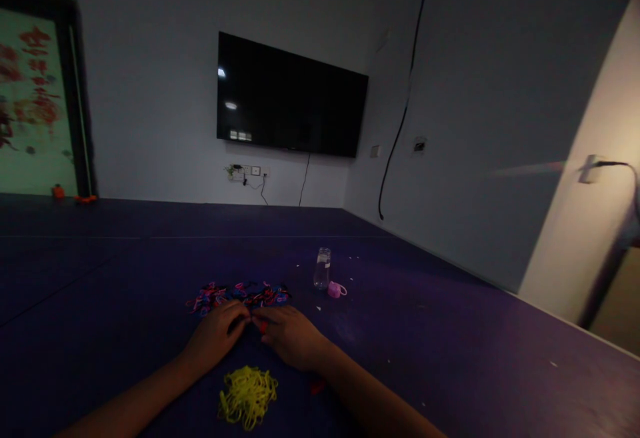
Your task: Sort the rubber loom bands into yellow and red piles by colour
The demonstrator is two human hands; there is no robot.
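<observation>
My left hand and my right hand meet at the fingertips, at the near edge of a pile of small mixed-colour elastic bands. The left fingers are curled into a pinch, and whatever lies between them is too small to make out. Beneath the fingers of my right hand a small red piece shows, partly hidden. That hand is closed too, its tips against the left ones. Closer to me, between my forearms, lies a heap of yellow elastic bands.
Beyond my right hand stands a clear bottle without its lid, a pink cap with a loop beside it. A dim red patch lies by my right forearm. White scraps dot the dark purple surface. A television hangs behind.
</observation>
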